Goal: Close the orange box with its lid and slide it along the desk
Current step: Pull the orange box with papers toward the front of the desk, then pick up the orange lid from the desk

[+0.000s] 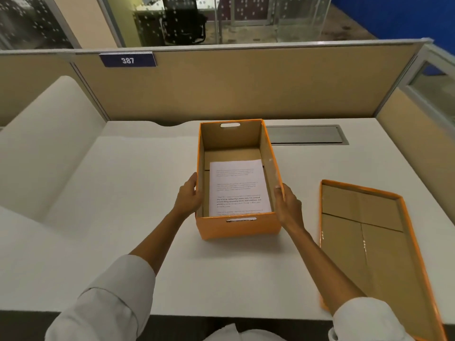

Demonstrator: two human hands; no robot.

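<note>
An open orange box (240, 228) with brown cardboard inside stands in the middle of the white desk (123, 217). A printed white sheet (237, 187) lies flat on its bottom. My left hand (188, 195) grips the box's left wall near the front, thumb over the rim. My right hand (288, 205) grips the right wall the same way. The orange lid (364, 242) lies upside down on the desk to the right of the box, brown inside facing up, apart from both hands.
A grey cable hatch (305, 135) is set into the desk behind the box on the right. Tan partition walls (246, 84) close the back and right sides. A blue plate (128, 60) reads 387. The desk's front edge runs near my sleeves.
</note>
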